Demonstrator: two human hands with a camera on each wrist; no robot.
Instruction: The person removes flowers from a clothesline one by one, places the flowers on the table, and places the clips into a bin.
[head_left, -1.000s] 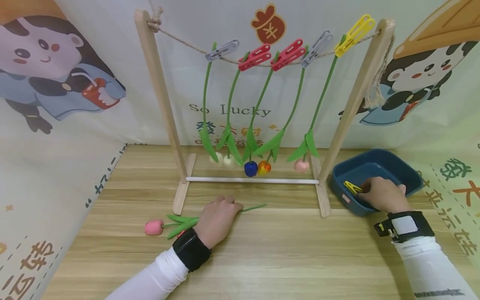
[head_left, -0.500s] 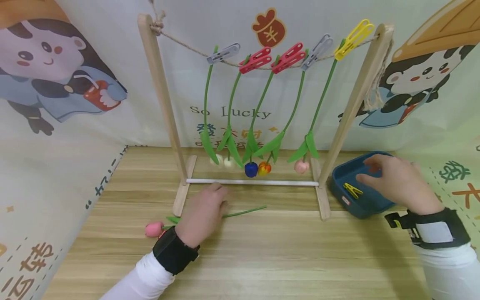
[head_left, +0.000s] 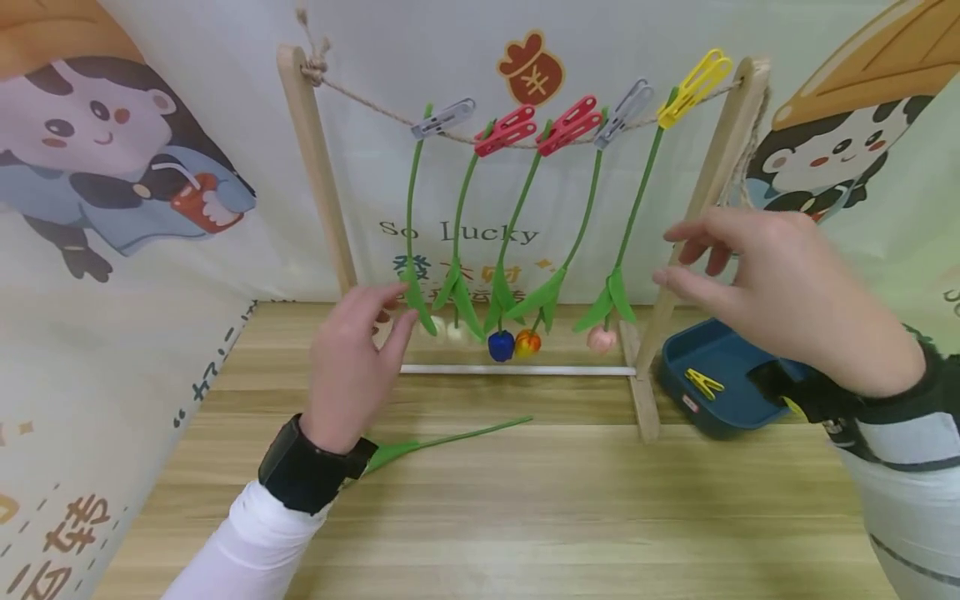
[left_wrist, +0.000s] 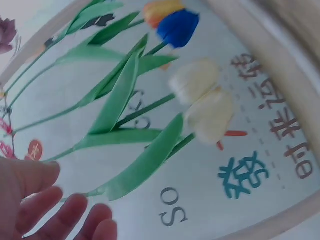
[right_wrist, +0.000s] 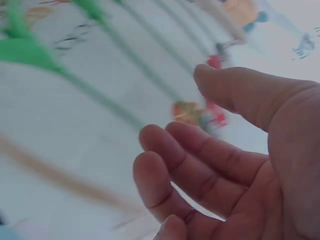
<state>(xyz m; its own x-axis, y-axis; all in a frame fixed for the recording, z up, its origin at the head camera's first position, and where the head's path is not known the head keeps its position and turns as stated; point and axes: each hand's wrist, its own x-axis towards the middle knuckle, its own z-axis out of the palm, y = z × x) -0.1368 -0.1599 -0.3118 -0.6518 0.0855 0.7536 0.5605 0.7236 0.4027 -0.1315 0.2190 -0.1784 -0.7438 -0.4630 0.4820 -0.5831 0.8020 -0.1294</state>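
Note:
My left hand [head_left: 352, 362] is raised at the left part of the rack, fingers loosely bent, near the leftmost hanging flower [head_left: 411, 208]; whether it touches the leaf is unclear. In the left wrist view, the fingers hold nothing beside white tulips [left_wrist: 210, 115]. My right hand [head_left: 787, 292] hovers in front of the right post with thumb and fingers apart and nothing between them, as the right wrist view also shows. Several flowers hang heads down from clips, including a yellow clip [head_left: 695, 89]. One flower stem [head_left: 472, 434] lies on the table, its head hidden behind the left forearm.
The wooden rack [head_left: 322, 175] carries a rope at the top and a white bar [head_left: 517, 369] low down. A blue bin [head_left: 705, 417] at the right contains a yellow clip [head_left: 703, 383]. Printed sheets cover the back and sides.
The left hand has let go of the lying flower and risen toward the rack's left side. Leaving the yellow clip in the bin, the right hand has lifted up and left to the right post.

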